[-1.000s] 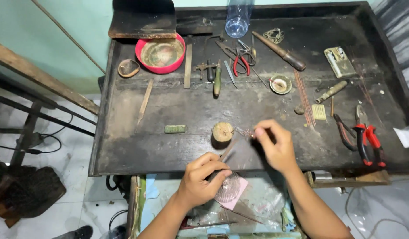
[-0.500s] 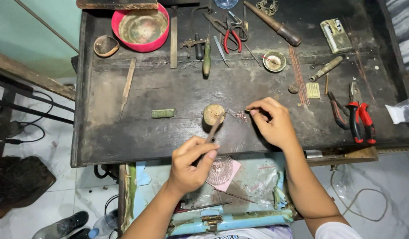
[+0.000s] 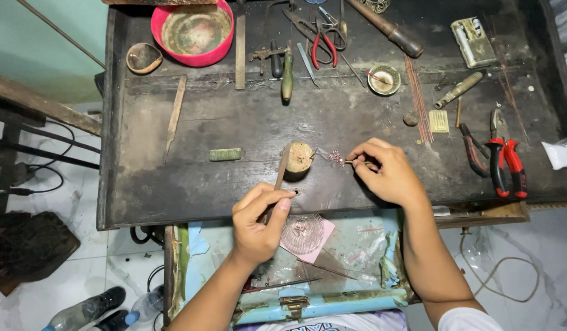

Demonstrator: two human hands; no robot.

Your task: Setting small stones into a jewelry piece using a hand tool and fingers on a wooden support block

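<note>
Now both hands (image 3: 259,224) (image 3: 387,175) work beside the workbench's (image 3: 173,190) near edge.

Near the front middle of the table (image 3: 173,196): a round wooden block (image 3: 300,157). Just left of it, a small bar (image 3: 226,154); just right, a tiny wire piece (image 3: 337,158), pinched in the right hand (image 3: 387,175). Before the block, at the table's edge, the left hand (image 3: 259,224) with a thin stick (image 3: 281,178) slanting up to the block. At the far left corner, a bowl (image 3: 194,30); at the right edge, pliers (image 3: 507,160). Below the front edge, an open drawer (image 3: 332,270).
</note>
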